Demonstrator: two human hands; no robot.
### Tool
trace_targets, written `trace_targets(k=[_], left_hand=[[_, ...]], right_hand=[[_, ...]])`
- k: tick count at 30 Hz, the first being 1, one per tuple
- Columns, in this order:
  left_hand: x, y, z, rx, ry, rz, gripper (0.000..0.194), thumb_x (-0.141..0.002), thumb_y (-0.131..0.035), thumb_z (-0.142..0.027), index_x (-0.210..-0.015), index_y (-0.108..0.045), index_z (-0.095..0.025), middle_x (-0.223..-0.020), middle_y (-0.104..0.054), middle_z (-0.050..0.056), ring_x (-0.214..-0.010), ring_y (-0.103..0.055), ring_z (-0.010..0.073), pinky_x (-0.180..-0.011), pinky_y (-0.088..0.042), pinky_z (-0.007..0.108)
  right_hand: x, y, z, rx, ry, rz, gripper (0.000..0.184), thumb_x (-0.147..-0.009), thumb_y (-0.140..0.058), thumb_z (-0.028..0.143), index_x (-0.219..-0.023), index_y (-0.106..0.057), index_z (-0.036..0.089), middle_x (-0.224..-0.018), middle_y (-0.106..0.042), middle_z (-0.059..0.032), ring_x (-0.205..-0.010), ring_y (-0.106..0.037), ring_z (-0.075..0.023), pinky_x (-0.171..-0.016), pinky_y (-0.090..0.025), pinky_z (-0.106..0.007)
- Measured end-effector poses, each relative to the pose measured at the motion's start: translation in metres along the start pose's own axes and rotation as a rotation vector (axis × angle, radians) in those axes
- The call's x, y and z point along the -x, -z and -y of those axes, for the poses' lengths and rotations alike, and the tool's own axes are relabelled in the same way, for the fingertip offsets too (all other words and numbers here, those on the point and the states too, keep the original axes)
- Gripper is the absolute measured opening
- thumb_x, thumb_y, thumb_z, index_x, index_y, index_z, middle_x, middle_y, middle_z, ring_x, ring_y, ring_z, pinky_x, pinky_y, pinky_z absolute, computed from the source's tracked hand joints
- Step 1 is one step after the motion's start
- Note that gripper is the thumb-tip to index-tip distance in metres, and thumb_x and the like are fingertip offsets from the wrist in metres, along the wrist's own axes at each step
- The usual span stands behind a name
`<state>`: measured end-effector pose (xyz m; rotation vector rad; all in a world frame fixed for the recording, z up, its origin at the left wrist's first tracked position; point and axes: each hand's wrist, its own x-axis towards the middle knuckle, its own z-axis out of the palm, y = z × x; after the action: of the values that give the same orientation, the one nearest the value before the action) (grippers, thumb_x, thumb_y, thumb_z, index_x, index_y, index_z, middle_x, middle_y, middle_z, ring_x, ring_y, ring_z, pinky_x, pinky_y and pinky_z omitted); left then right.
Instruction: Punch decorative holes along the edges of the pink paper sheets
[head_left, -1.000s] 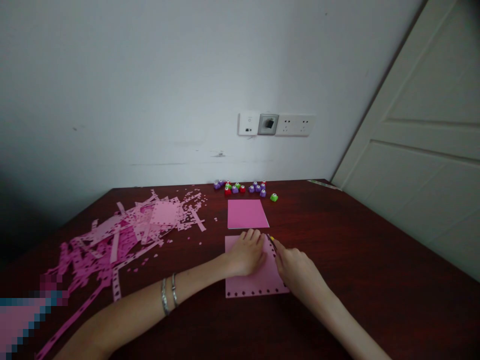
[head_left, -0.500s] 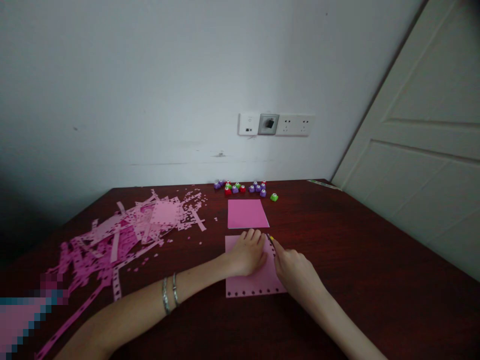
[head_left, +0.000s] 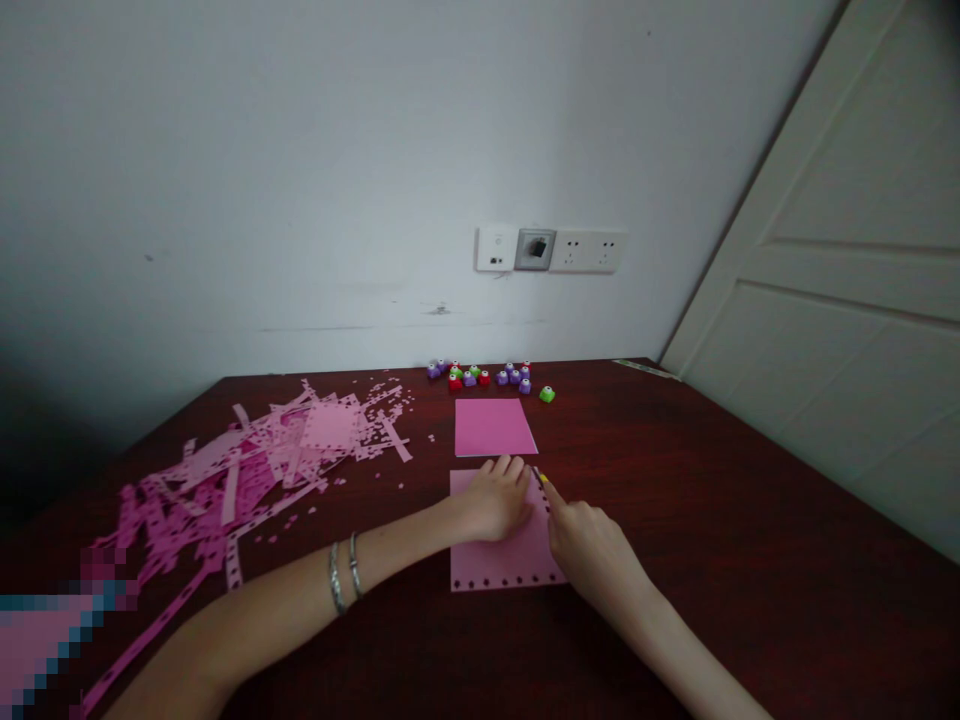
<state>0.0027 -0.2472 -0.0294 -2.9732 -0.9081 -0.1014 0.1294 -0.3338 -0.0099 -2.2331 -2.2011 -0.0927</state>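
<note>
A light pink sheet of paper (head_left: 480,560) lies flat on the table, with small dark punched holes along its near edge and right side. My left hand (head_left: 499,505) rests palm down on the sheet, open, its fingers stretched toward the far edge. At the sheet's right side my right hand (head_left: 589,540) is closed round a craft knife (head_left: 541,478). Only its dark tip and a bit of yellow show; the rest is hidden in the fist. The tip touches the upper right part of the sheet, beside my left fingertips.
A darker pink stack of square paper (head_left: 495,427) lies beyond the sheet. Several small red, purple and green punches (head_left: 470,379) stand near the wall. A heap of pink paper strips and scraps (head_left: 270,450) covers the table's left side. Sockets (head_left: 587,251) sit on the wall.
Both hands stay almost where they were. The view has shifted very slightly, and the knife tip remains at the sheet's upper right.
</note>
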Motion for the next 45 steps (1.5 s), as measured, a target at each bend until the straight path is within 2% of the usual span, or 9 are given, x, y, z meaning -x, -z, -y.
trace_targets(k=[15, 28, 30, 33, 36, 41, 45], left_hand=[[-0.002, 0.004, -0.005, -0.051, 0.033, 0.029, 0.046, -0.089, -0.033, -0.038, -0.124, -0.039, -0.009, -0.118, -0.047, 0.014, -0.108, -0.041, 0.0259, -0.086, -0.034, 0.036], [-0.003, -0.001, -0.003, -0.023, 0.029, 0.050, 0.059, -0.090, -0.022, -0.047, -0.131, -0.032, -0.007, -0.125, -0.045, 0.017, -0.113, -0.039, 0.0279, -0.092, -0.031, 0.039], [-0.002, -0.002, -0.002, -0.027, 0.043, 0.033, 0.062, -0.090, -0.019, -0.047, -0.135, -0.025, -0.005, -0.133, -0.039, 0.018, -0.120, -0.034, 0.0292, -0.096, -0.027, 0.041], [0.001, -0.006, 0.001, -0.024, 0.005, 0.020, 0.063, -0.091, -0.014, -0.046, -0.139, -0.013, -0.005, -0.145, -0.021, 0.017, -0.132, -0.016, 0.0287, -0.103, -0.018, 0.042], [0.005, -0.010, 0.008, 0.028, -0.068, 0.084, 0.061, -0.092, -0.013, -0.044, -0.140, -0.011, -0.007, -0.148, -0.013, 0.013, -0.135, -0.005, 0.0264, -0.106, -0.016, 0.041], [0.008, -0.018, 0.014, 0.124, -0.065, 0.136, 0.060, -0.092, -0.010, -0.045, -0.141, -0.011, -0.012, -0.149, -0.007, 0.011, -0.136, 0.001, 0.0268, -0.107, -0.014, 0.044], [0.008, -0.019, 0.012, 0.171, -0.036, 0.157, 0.062, -0.091, -0.008, -0.048, -0.142, -0.006, -0.013, -0.149, -0.002, 0.011, -0.136, 0.004, 0.0274, -0.107, -0.012, 0.046]], right_hand=[[0.013, -0.002, 0.001, -0.015, -0.009, -0.006, 0.048, -0.083, -0.035, 0.008, -0.130, -0.045, 0.010, -0.071, -0.067, -0.0132, -0.064, -0.067, -0.0238, -0.054, -0.049, -0.029], [0.026, 0.011, 0.007, -0.028, -0.043, 0.068, 0.046, -0.082, -0.034, 0.004, -0.125, -0.050, 0.009, -0.070, -0.067, -0.0129, -0.066, -0.067, -0.0268, -0.054, -0.050, -0.034], [0.025, 0.011, 0.006, -0.031, -0.041, 0.059, 0.047, -0.082, -0.034, 0.005, -0.126, -0.049, 0.010, -0.069, -0.067, -0.0124, -0.066, -0.067, -0.0267, -0.054, -0.050, -0.033], [0.025, 0.010, 0.005, -0.031, -0.027, 0.046, 0.046, -0.083, -0.034, 0.006, -0.126, -0.049, 0.010, -0.070, -0.067, -0.0126, -0.065, -0.067, -0.0266, -0.053, -0.049, -0.032], [0.024, 0.011, 0.003, -0.018, -0.021, 0.040, 0.047, -0.082, -0.034, 0.006, -0.126, -0.049, 0.011, -0.071, -0.067, -0.0131, -0.066, -0.067, -0.0268, -0.053, -0.049, -0.032], [0.022, 0.011, 0.001, -0.013, -0.013, 0.046, 0.044, -0.084, -0.035, 0.009, -0.122, -0.053, 0.018, -0.070, -0.067, -0.0112, -0.065, -0.067, -0.0264, -0.054, -0.048, -0.032], [0.024, 0.007, 0.001, 0.005, -0.026, 0.025, 0.047, -0.083, -0.036, 0.009, -0.128, -0.049, 0.018, -0.068, -0.066, -0.0102, -0.063, -0.066, -0.0251, -0.053, -0.048, -0.030]])
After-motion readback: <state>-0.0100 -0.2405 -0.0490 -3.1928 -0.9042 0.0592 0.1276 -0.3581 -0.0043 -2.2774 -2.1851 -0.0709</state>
